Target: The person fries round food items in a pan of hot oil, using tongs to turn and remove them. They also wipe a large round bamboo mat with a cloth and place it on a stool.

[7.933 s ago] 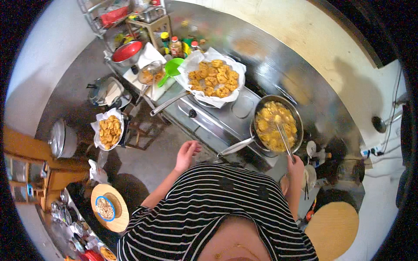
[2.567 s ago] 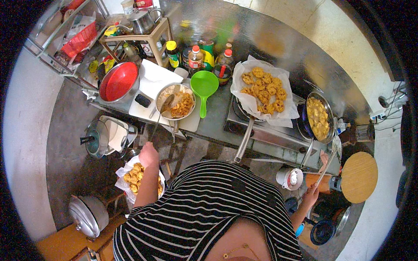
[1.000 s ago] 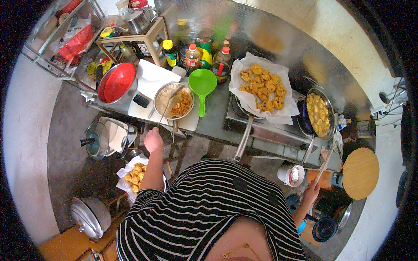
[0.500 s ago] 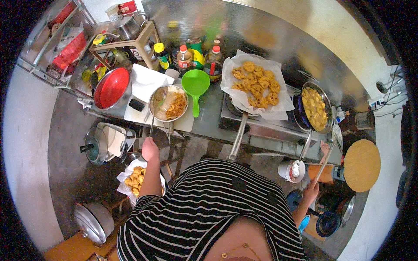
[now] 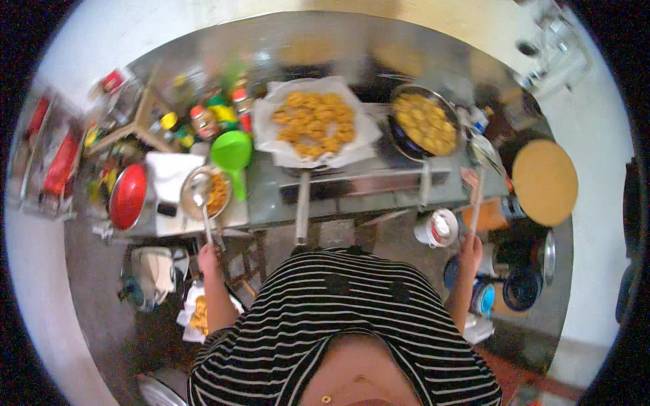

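Left hand (image 5: 207, 257) grip clamped on spoon (image 5: 202, 215) in bowl (image 5: 205, 193); right hand (image 5: 469, 249) grip clamped on skimmer (image 5: 479, 177).

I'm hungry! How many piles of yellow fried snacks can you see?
4: on the paper-lined tray at the back, in the pan right of it, in the metal bowl at left, on paper low down. More may be hidden.

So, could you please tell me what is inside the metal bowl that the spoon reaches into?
The metal bowl holds orange-yellow food on its right side; the spoon dips in. Whatever lies beneath the food is covered.
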